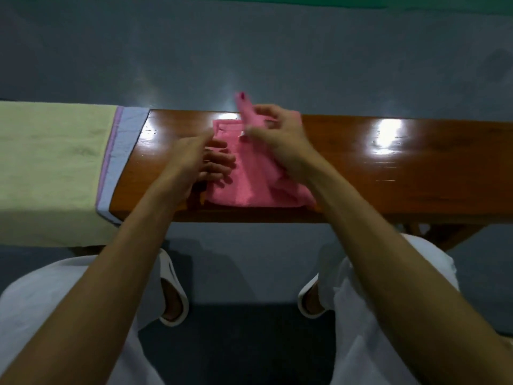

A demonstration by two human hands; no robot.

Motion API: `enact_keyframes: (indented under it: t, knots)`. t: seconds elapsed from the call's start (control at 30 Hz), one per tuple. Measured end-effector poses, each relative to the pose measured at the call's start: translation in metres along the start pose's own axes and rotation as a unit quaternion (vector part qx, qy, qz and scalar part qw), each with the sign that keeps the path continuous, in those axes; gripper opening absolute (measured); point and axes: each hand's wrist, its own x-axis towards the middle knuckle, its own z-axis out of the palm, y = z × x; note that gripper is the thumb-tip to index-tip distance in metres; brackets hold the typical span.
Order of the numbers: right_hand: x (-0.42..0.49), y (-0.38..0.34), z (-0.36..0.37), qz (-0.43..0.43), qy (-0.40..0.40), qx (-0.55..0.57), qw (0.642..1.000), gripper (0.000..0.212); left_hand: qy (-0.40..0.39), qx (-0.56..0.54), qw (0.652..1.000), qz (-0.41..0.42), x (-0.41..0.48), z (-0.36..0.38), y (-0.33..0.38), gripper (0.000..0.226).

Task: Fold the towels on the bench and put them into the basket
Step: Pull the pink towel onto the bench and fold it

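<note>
Here the pink towel (pixel 244 176) lies mid-frame on the bench (pixel 402 168), long axis top to bottom; the right hand (pixel 280 137) pinches its raised flap, the left hand (pixel 194 159) presses flat-fingered on its left side.

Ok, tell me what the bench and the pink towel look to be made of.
The bench looks like wood under glossy varnish, going by brown grain and bright glare spots. The pink towel: soft matte cloth, probably terry; it folds limply where the right hand grips it.
</note>
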Motion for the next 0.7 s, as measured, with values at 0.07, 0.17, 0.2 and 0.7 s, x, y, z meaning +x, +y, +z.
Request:
enact_keyframes:
  t: [0.07,0.17,0.2,0.7]
  knots:
    - [0.001,0.007,0.026,0.009,-0.047,-0.012,0.999,0.054,0.017,0.011,1.000,0.007,0.002,0.001,0.000,0.047]
    - [0.003,0.012,0.039,0.008,-0.036,0.019,0.999,0.049,0.032,0.025,0.999,0.016,0.007,0.001,0.000,0.038]
    - [0.004,0.011,0.037,0.008,-0.013,0.024,1.000,0.046,0.034,0.033,0.999,0.018,0.009,0.001,-0.001,0.035]
    - [0.010,0.022,-0.003,-0.134,0.108,-0.290,0.941,0.014,0.234,0.329,0.885,0.231,0.012,-0.003,-0.015,0.020]
